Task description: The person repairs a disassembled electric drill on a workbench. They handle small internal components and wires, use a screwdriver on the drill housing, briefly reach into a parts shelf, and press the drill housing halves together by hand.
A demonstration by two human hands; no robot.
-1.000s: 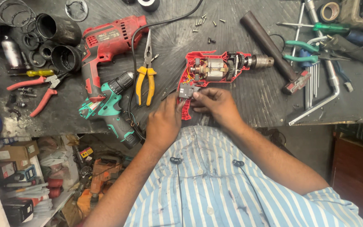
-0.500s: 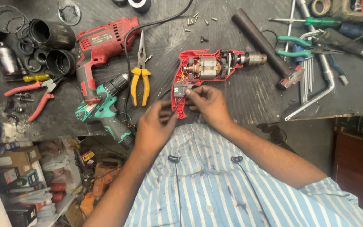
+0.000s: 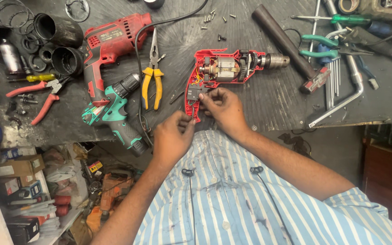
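Observation:
An opened red drill (image 3: 225, 70) lies on the dark workbench (image 3: 268, 104), its motor, gears and chuck exposed. My right hand (image 3: 223, 108) rests on the drill's handle, with its fingertips pinching the small black switch block (image 3: 193, 94) there. My left hand (image 3: 172, 138) is just below the handle's bottom end, fingers bunched on the wiring at that end. What exactly the left fingers pinch is hidden.
Left of the open drill lie yellow-handled pliers (image 3: 153, 77), a closed red drill (image 3: 110, 50), a teal cordless drill (image 3: 114, 113) and red-handled pliers (image 3: 41, 97). Loose screws (image 3: 214, 20), a black tube (image 3: 282, 41), hex keys (image 3: 334, 84) and green-handled tools (image 3: 327, 43) lie right.
The view has drifted a little. Both hands stay at the drill's handle; my left hand has slid slightly lower and left, while the right fingers keep working at the switch.

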